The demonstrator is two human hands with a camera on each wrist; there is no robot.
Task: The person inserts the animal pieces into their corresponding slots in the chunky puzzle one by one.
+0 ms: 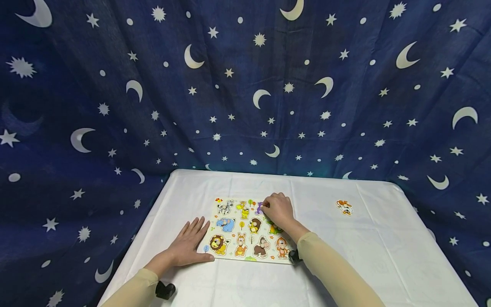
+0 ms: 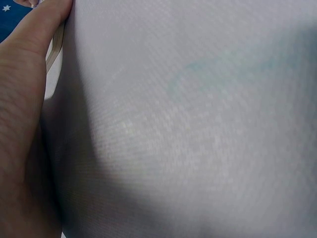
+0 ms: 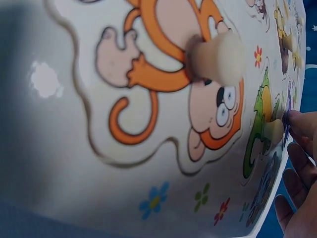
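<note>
A wooden knob puzzle board (image 1: 245,257) with animal pieces lies on the table. My left hand (image 1: 188,245) rests spread at its left edge, the fingers straight and the thumb at the lower left corner. At the board's upper right, my right hand (image 1: 279,209) pinches a purple animal piece (image 1: 259,208), partly hidden by the fingers. In the right wrist view, the thumb (image 3: 303,124) is right at the purple edge. Closer to that camera are the monkey piece (image 3: 213,119) with its round wooden knob (image 3: 225,58) and a green crocodile piece (image 3: 256,134).
A loose orange and white animal piece (image 1: 344,207) lies to the right of the board on the white-covered table (image 1: 353,251). Behind the table hangs a dark blue curtain (image 1: 238,102) with moons and stars. Lion, elephant, zebra and other pieces sit in the board.
</note>
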